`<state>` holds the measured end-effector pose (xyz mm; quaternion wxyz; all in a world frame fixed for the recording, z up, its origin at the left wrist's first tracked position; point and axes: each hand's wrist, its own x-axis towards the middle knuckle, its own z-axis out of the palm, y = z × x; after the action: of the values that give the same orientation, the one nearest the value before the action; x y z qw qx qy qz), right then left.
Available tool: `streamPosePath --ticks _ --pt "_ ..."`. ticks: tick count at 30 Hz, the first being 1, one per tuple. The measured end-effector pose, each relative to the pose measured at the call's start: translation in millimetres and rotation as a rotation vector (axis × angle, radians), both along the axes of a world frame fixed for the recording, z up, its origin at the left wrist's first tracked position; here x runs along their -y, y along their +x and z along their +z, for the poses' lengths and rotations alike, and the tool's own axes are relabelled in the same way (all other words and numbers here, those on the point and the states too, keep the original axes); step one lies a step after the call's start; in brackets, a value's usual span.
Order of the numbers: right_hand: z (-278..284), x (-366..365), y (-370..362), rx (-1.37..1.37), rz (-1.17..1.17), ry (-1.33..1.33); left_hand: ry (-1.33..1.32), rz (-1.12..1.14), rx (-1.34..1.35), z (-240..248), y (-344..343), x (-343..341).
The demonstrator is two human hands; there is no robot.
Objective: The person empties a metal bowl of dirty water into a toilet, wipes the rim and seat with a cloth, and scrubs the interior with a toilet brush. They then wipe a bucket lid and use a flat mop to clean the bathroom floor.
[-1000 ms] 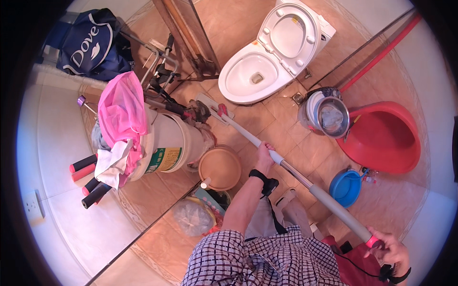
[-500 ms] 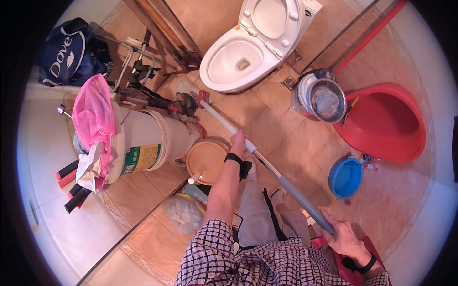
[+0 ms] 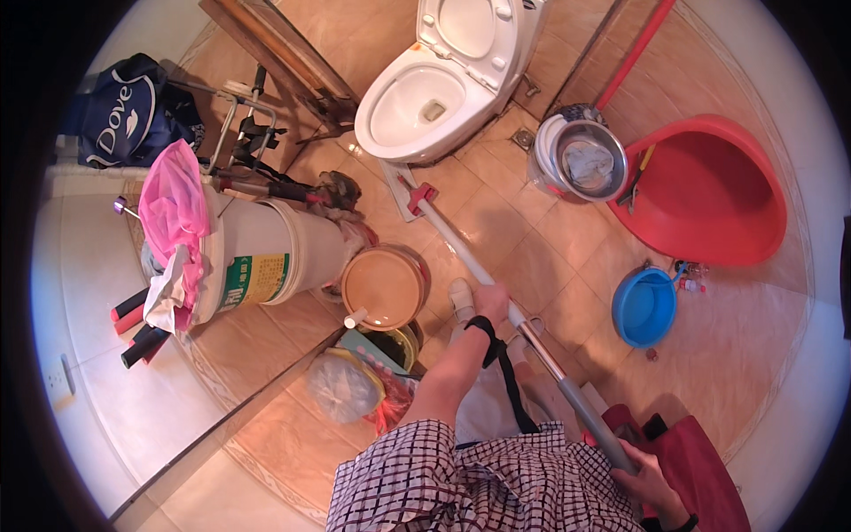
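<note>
A flat mop with a long grey-and-white pole (image 3: 452, 239) slants across the view. My left hand (image 3: 490, 303) is wrapped round the middle of the pole. Lower right, my right hand (image 3: 645, 479) is closed on the grey grip at its upper end. Past a red joint (image 3: 422, 197), the thin pale mop head (image 3: 397, 188) lies on the tiled floor, just in front of the white toilet (image 3: 417, 106), whose lid is up. The floor tiles shine around the mop head.
To the left stand a white bucket (image 3: 306, 253) on its side, a lidded tan tub (image 3: 383, 288) and a folding trolley (image 3: 244, 124). At the right are a steel basin (image 3: 612, 182) on a bucket, a red tub (image 3: 718, 195) and a blue basin (image 3: 644, 310).
The mop head has slid right and nearer to me, from beside the toilet's left to in front of it. Both hands have shifted right and down with the pole. The view has also shifted.
</note>
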<state>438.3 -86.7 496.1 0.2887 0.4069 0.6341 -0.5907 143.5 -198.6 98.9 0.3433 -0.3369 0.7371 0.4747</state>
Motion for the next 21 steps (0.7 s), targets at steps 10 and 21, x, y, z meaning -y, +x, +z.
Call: streamPosePath --ticks 10,21 --pt "89 -29 109 0.144 -0.161 0.044 0.026 -0.073 0.125 62 171 -53" --pt "31 -54 89 0.185 -0.172 -0.022 0.153 -0.222 0.025 104 88 -21"
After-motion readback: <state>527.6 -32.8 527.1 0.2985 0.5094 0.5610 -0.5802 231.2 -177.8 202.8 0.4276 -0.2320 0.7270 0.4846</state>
